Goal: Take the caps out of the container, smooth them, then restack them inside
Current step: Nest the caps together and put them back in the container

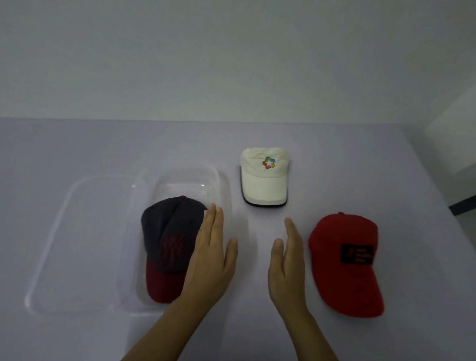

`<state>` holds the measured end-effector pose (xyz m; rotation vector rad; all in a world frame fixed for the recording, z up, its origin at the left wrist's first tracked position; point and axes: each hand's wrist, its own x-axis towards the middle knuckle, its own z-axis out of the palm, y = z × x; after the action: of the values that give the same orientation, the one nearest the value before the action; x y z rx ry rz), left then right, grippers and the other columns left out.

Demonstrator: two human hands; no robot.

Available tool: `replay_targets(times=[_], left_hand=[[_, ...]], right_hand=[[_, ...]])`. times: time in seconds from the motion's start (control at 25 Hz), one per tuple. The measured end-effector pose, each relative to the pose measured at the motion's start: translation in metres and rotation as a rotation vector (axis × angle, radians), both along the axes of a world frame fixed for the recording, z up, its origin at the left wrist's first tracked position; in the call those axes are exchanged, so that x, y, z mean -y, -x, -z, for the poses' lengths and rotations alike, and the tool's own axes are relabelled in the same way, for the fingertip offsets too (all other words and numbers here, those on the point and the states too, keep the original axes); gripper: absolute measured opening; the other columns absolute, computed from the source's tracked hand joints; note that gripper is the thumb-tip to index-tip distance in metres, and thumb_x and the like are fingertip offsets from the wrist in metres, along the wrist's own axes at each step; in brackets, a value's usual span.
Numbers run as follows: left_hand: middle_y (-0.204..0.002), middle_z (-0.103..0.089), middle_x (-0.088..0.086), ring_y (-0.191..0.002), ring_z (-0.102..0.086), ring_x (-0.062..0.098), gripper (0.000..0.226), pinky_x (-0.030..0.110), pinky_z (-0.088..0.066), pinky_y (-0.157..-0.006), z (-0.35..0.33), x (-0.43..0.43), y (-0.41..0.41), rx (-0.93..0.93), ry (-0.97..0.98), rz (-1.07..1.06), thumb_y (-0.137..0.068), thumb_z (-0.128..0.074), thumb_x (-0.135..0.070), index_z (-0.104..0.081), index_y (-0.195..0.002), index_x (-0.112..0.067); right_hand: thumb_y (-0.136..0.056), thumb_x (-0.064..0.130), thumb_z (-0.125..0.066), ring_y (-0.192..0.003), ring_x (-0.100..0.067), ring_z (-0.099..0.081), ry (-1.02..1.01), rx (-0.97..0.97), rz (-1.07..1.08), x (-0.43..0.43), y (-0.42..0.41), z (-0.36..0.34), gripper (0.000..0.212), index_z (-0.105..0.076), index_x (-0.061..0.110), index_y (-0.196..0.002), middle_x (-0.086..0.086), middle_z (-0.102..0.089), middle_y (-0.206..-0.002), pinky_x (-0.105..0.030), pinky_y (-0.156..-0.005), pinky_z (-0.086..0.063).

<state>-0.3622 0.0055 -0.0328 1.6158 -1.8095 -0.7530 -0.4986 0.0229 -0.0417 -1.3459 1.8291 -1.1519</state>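
– So, where do the caps lie?

– One, the navy cap [167, 240] with the dark red brim, sits inside the clear container [225, 185], left of the table's [67, 143] middle. Its long axis runs from the far edge to the near edge, brim toward the near edge, crown button toward the far one.

– And the others?

– Both are out on the table. The white cap [263, 179] lies beyond the container's right side, nearer the far edge, brim pointing at the near edge. The red cap [345, 266] lies toward the right edge, its brim aimed at the near edge and slanting a little to the right.

– The hands?

– Both are flat, fingers straight and together, holding nothing. The left hand [211, 264] reaches over the container's right side, just beside the navy cap; I cannot tell whether it touches it. The right hand [288, 268] stands edge-on between the container and the red cap.

– Anything else?

– A clear lid [62, 240] lies against the container's left side.
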Motion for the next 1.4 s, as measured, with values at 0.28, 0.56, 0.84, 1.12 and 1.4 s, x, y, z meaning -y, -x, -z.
replay_targets(times=[0.28,0.56,0.84,1.12,1.4], left_hand=[[-0.153,-0.026,-0.003,-0.136,-0.033,0.014,0.064,0.031,-0.031,-0.111,0.019,-0.014,0.124,-0.29,-0.487,0.008,-0.092,-0.052,-0.035,-0.021,-0.146,-0.021],[-0.145,-0.037,0.0,-0.113,-0.044,0.014,0.07,0.042,-0.048,-0.091,0.044,0.012,0.185,-0.494,-0.786,-0.091,-0.083,-0.059,-0.051,-0.03,-0.141,-0.025],[-0.128,-0.048,-0.001,-0.099,-0.052,0.007,0.038,0.039,-0.051,-0.073,0.055,0.025,0.205,-0.676,-0.891,-0.125,-0.088,-0.059,-0.033,-0.043,-0.12,-0.022],[-0.129,-0.05,0.001,-0.105,-0.052,0.015,0.033,0.045,-0.053,-0.075,0.066,0.026,0.206,-0.699,-0.908,-0.178,-0.091,-0.056,-0.031,-0.045,-0.118,-0.018],[-0.131,-0.05,0.005,-0.112,-0.051,0.021,0.038,0.049,-0.052,-0.077,0.056,0.025,0.191,-0.786,-1.008,-0.172,-0.089,-0.056,-0.032,-0.044,-0.122,-0.019]], right_hand=[[-0.09,0.021,-0.053,-0.126,-0.019,-0.04,-0.087,-0.097,0.294,-0.037,0.159,0.024,0.049,-0.04,0.009,-0.136,-0.01,-0.042,-0.138,-0.031,-0.103,-0.031],[-0.078,0.036,-0.071,-0.13,-0.027,-0.039,-0.598,0.29,0.226,-0.042,0.257,0.052,0.083,-0.026,0.014,-0.144,-0.012,-0.031,-0.148,-0.047,-0.104,-0.04],[-0.067,0.025,-0.083,-0.107,-0.019,-0.059,-0.595,0.633,0.162,-0.03,0.263,0.057,0.082,-0.041,0.01,-0.135,-0.003,-0.054,-0.13,-0.032,-0.087,-0.047],[-0.058,0.016,-0.08,-0.096,-0.019,-0.069,-0.46,0.93,0.141,-0.038,0.256,0.06,0.068,-0.052,0.024,-0.119,-0.002,-0.068,-0.113,-0.033,-0.072,-0.055],[-0.083,0.03,-0.059,-0.11,-0.031,-0.062,-0.427,1.219,0.145,-0.045,0.232,0.051,0.048,-0.051,0.022,-0.13,-0.01,-0.065,-0.122,-0.053,-0.088,-0.051]])
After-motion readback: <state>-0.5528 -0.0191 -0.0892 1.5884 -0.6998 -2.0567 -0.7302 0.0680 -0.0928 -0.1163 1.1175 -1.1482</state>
